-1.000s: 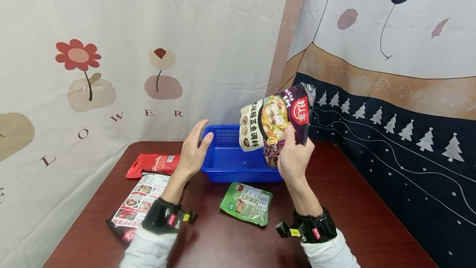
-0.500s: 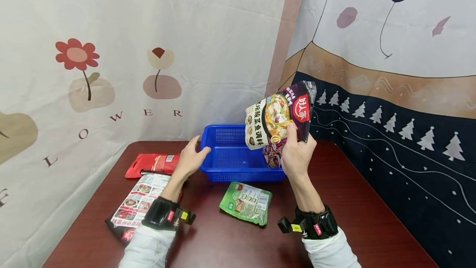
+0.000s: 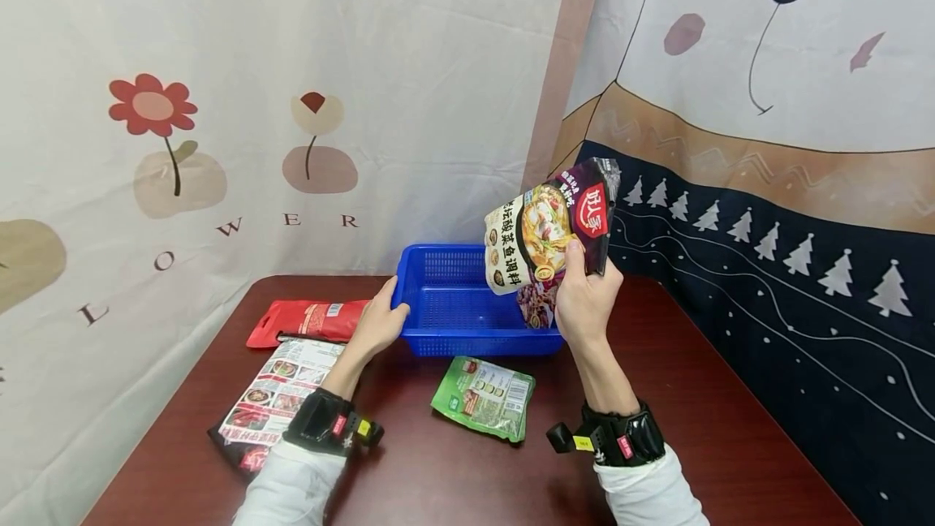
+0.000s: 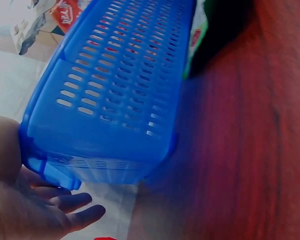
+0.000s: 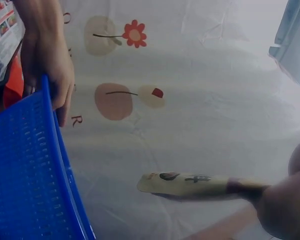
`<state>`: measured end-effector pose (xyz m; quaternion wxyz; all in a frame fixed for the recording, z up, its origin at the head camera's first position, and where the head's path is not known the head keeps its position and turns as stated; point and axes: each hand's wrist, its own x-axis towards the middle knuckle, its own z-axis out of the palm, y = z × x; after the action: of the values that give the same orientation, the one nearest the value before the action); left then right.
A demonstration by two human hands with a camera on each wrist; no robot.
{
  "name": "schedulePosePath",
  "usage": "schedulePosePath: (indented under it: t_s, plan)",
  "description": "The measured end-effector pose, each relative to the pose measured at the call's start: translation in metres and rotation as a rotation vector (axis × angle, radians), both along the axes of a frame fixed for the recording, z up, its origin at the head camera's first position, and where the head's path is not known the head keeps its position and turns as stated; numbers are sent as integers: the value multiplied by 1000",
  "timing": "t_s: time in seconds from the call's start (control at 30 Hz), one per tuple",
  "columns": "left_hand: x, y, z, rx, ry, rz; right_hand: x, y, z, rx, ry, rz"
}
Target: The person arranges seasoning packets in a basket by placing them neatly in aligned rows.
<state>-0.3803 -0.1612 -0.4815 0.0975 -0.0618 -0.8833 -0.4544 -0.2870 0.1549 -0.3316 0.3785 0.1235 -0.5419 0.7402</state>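
My left hand (image 3: 378,321) grips the left end of a blue plastic basket (image 3: 475,345). In the left wrist view, the thumb lies at the rim and the fingers (image 4: 72,202) curl beneath the basket's end lip. Over the basket's right side, my right hand (image 3: 588,303) holds a purple and cream seasoning packet (image 3: 544,226), thumb across its printed front. The packet is tilted, its cream end toward the left; the right wrist view shows the packet (image 5: 205,186) edge-on. Below it, a dark patterned packet (image 3: 536,304) shows inside the basket, partly hidden.
A green pouch (image 3: 485,398) lies on the brown table (image 3: 453,477) in front of the basket. To the left lie a red packet (image 3: 307,323) and a black-and-white printed packet (image 3: 273,396), close together beside the left forearm. Printed cloths (image 3: 438,104) hang behind the table.
My left hand has come down from open in the air to grip the basket's left end. My right hand has shifted slightly right, still holding the seasoning packet.
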Motion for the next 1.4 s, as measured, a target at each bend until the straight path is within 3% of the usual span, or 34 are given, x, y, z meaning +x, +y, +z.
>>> schedulePosePath:
  t_s: [0.1, 0.23, 0.4, 0.63, 0.9, 0.97, 1.03, 1.13, 1.2, 1.27, 1.4]
  plan:
    - [-2, 0, -3, 21, 4, -19, -1, 1, -1, 17, -3, -29]
    - [-15, 0, -16, 30, 2, -6, -5, 4, -4, 66, -45, -63]
    - [-27, -2, -29, 129, -35, -4, -13, 7, -6, 192, -109, -120]
    - [-37, -5, -40, 235, -92, -15, -30, 7, -6, 324, -104, -145]
    - [-34, -5, -37, 252, -87, -22, -52, 5, -4, 479, -246, -180]
    - [-12, 3, -16, 250, -88, -16, -60, 3, -6, 517, -286, -206]
    - [-5, 6, -9, 234, -81, -11, -68, 1, -10, 554, -316, -234]
    - [-3, 7, -9, 241, -82, -10, -76, -2, -16, 608, -333, -261]
    - [-27, -1, -33, 247, -79, -17, -79, -5, -19, 643, -342, -270]
    - [-36, -4, -42, 271, -79, -22, -83, -7, -22, 670, -347, -292]
    - [-39, -4, -44, 264, -60, -9, -89, -11, -28, 703, -371, -342]
